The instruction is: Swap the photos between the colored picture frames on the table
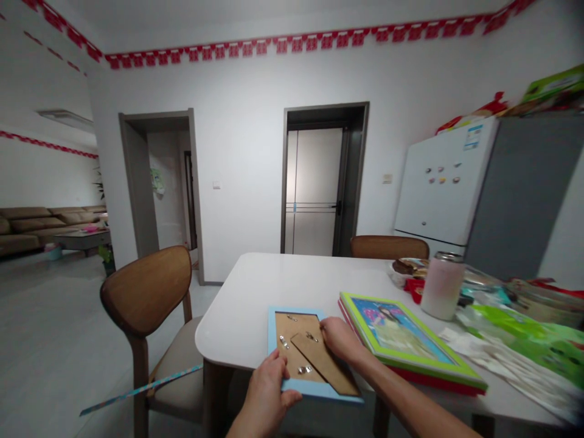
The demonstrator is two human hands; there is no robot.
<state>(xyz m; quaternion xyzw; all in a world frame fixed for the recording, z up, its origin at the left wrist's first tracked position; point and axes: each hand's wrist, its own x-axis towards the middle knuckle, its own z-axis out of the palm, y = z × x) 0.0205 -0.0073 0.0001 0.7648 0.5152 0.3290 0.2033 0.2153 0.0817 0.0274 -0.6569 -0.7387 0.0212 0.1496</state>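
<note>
A light-blue picture frame point(275, 322) lies face down at the table's near edge, its brown backboard point(298, 325) showing. Small metal clips point(283, 342) and a brown stand leg point(319, 359) are on the back. My left hand point(269, 389) grips the frame's lower left side, thumb on the front border and fingers over the edge. My right hand point(340, 340) has its fingers curled in at the frame's upper right edge; its fingertips are partly hidden. Right of it, a green picture frame point(410, 334) with a figure in a pale dress rests on a red one.
The white table point(274, 274) also holds a pink-white flask point(442, 286), green plastic bags point(533, 347) and white cloth gloves point(497, 365) on the right. A wooden chair point(150, 292) stands left with a thin blue patterned strip point(141, 389) across it. A fridge point(442, 182) is behind.
</note>
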